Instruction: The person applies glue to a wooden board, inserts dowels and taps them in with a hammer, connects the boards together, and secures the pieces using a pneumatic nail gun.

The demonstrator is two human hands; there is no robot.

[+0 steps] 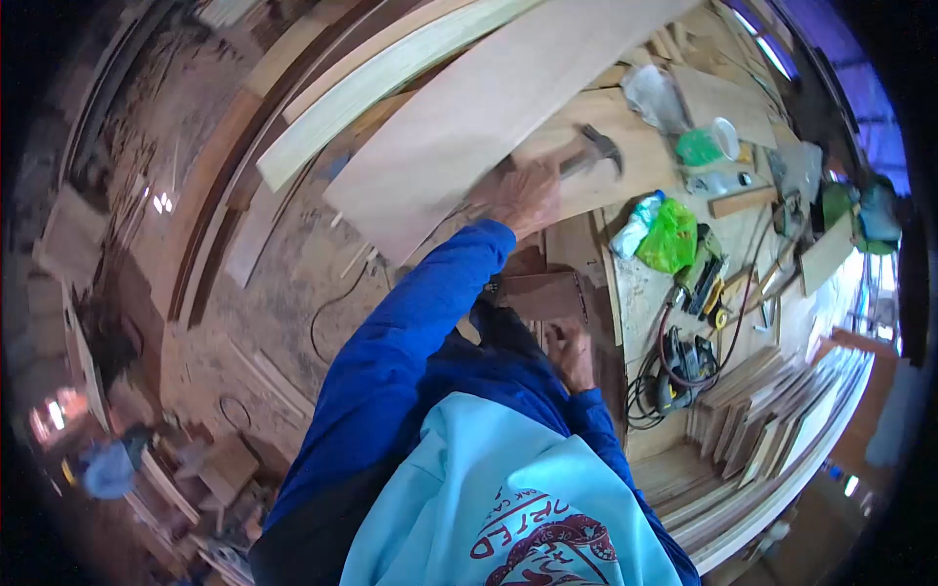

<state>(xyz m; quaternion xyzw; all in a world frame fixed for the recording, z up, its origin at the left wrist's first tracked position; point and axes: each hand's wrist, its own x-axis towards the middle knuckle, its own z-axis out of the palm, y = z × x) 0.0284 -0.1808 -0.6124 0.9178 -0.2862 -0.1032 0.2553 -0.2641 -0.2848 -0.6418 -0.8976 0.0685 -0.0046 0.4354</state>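
Observation:
My left hand (529, 198), blurred by motion, is closed around the handle of a claw hammer (602, 149). The hammer's dark head points right, over a pale wooden board (576, 137). Just left of that hand lies a wide, smooth plank (469, 117), running diagonally towards the upper right. Near my lap is my right hand (572, 354), its fingers curled in; whether anything small is inside them is hidden. Beside it, a brown wooden piece (542, 296) lies below the work surface.
On the right bench stand a green plastic bag (669, 237), a white-and-green tub (723, 139) and a corded power tool (689, 371) with its hose. Stacked boards (762, 430) fill the lower right. Long timbers (210, 205) lie at left, above a dusty floor with a loose cable (315, 327).

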